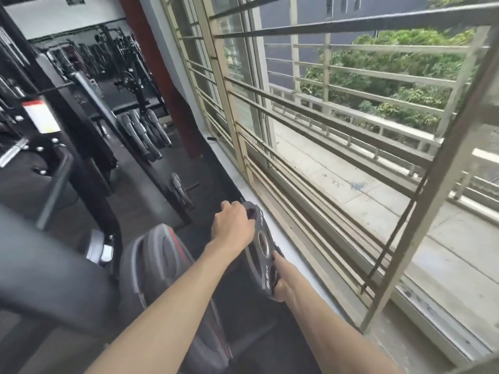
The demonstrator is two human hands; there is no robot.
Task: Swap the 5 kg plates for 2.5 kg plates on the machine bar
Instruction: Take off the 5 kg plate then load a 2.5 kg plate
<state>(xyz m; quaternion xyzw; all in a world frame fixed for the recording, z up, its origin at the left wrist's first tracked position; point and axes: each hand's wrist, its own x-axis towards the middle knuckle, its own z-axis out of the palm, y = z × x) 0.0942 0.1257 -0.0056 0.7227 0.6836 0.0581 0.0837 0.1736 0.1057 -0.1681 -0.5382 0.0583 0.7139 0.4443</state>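
Observation:
A small black 2.5 kg plate [261,261] with a steel-lined centre hole is held on edge low beside the window sill. My left hand [232,225] grips its far rim from above. My right hand [280,279] grips its near rim, fingers hooked through a grip slot. To the left of the plate sits a larger dark plate with a red stripe [159,255] on the machine, partly hidden behind my left forearm. The bar's sleeve itself is not visible.
A barred window [310,136] and its white sill [272,228] run along the right. The black machine frame [67,147] stands left. More plates sit on a low peg [179,190] and a rack [145,133] farther back.

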